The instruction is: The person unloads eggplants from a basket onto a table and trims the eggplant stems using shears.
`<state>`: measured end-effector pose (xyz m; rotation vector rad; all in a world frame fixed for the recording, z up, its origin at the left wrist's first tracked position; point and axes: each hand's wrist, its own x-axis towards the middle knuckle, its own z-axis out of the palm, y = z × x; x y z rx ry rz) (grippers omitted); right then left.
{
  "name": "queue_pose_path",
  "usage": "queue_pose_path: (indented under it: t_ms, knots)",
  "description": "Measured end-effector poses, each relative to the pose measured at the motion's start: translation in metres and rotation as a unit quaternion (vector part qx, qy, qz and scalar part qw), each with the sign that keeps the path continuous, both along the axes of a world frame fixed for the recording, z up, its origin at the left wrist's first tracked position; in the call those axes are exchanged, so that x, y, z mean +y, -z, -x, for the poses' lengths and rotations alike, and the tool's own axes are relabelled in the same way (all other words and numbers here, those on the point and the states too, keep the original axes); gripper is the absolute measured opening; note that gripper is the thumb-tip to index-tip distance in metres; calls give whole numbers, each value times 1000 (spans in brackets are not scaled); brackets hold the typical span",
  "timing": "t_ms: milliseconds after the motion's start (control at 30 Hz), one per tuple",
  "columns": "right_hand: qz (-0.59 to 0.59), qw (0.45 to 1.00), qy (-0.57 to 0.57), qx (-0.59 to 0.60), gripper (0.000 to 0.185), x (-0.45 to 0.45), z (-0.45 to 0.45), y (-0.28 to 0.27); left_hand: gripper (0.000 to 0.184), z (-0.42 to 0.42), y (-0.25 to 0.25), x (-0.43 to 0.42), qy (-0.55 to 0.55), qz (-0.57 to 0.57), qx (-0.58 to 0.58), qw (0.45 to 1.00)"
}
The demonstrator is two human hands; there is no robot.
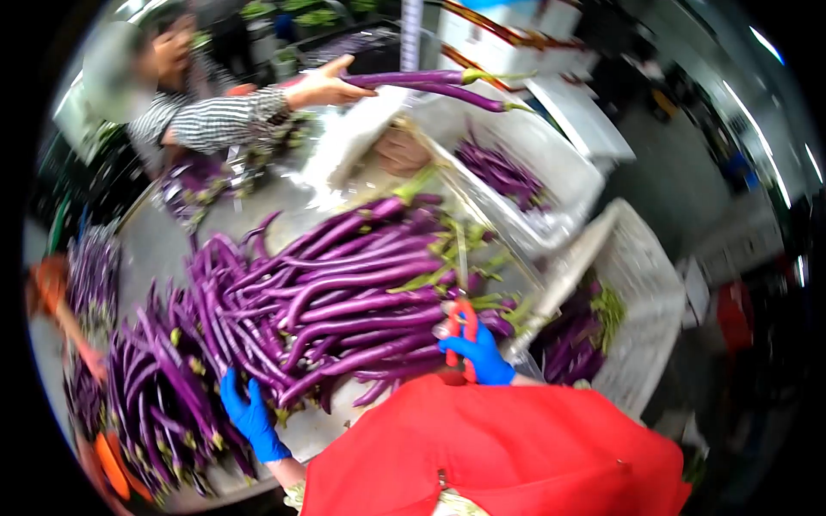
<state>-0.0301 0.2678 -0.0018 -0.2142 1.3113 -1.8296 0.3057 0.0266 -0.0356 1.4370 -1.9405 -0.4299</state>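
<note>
A broad pile of long purple eggplants (361, 284) lies across the metal table in front of me, many stem ends pointing right. My left hand (251, 420), in a blue glove, rests at the pile's near edge with fingers apart; whether it touches an eggplant I cannot tell. In my right hand (483, 354), also gloved in blue, are red-handled scissors (465, 320), held by the stem ends. Their blades are hard to make out against the eggplants. More eggplants (163, 387) are heaped to the left of my left hand.
Across the metal table (151, 249), a person in a checked sleeve (225, 119) holds out two eggplants (430, 82). On the right stand a white lined box (564, 202) and a pale lined container (641, 301), both with eggplants inside. An orange-handled tool (112, 464) lies at lower left.
</note>
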Motion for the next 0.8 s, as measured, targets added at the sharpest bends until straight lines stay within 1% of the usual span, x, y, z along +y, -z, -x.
queue_pose_path:
  t_ms: [33, 67, 133, 167, 267, 333, 433, 500, 667, 700, 800]
  knots:
    - [-4, 1000, -14, 9, 72, 2, 3, -1, 46, -2, 4, -2, 3, -19, 29, 999]
    - [-8, 999, -35, 13, 73, 3, 4, 0, 46, -5, 6, -5, 11, -24, 27, 999]
    - [2, 1000, 6, -13, 72, 0, 0, -2, 46, -7, 11, -8, 24, -41, 62, 997]
    - [12, 999, 23, -29, 71, -1, -2, 1, 46, -6, 9, -10, 25, -42, 43, 998]
    - [23, 996, 12, -85, 75, 3, -1, 1, 45, -3, -1, -7, 20, -48, 8, 999]
    - [27, 995, -2, -101, 78, 4, 2, 0, 45, -3, 0, -12, 24, -58, 7, 998]
    - [23, 994, -7, -104, 77, 5, 4, 0, 45, 3, -5, -16, 28, -53, -38, 997]
    - [20, 994, -9, -111, 77, 5, 5, -1, 45, 8, -10, -15, 20, -46, -88, 995]
    - [3, 997, -26, -70, 73, 6, 9, 5, 48, 8, -3, -15, 14, -26, -110, 993]
    - [21, 997, 19, -75, 72, 3, 4, 4, 48, 11, -5, -13, 16, -23, -110, 994]
    - [20, 998, 53, -22, 73, 2, 2, 10, 51, 13, -4, -8, 5, 0, -110, 994]
